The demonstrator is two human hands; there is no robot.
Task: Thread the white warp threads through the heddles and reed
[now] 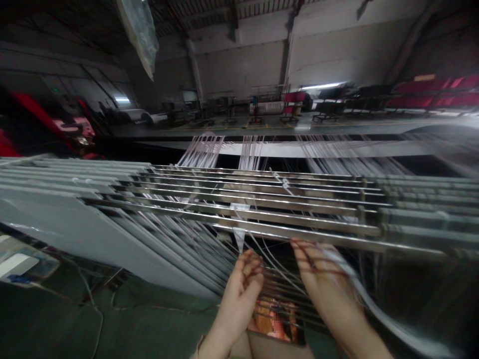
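My left hand [243, 284] is below the front metal rod [299, 232] of a loom-like frame, its fingers curled in. Its fingertips meet the lower tip of a white pointed piece [239, 238] that hangs between the rods; whether anything else is in the fingers is too small to tell. To the right, my right hand [324, 269] reaches up to the same rod, blurred, with its fingertips partly hidden there. A bundle of white threads [368, 294] passes beside its wrist. Pale loose cords [275, 262] run down between the hands.
Several parallel rods cross ahead, with grey panels [48, 209] at left. White yarns [204, 149] stretch behind them. Below my hands a phone [279, 326] shows a lit picture. A power strip [18, 267] and cables [99, 311] are at lower left. A plastic sheet [142, 37] hangs above.
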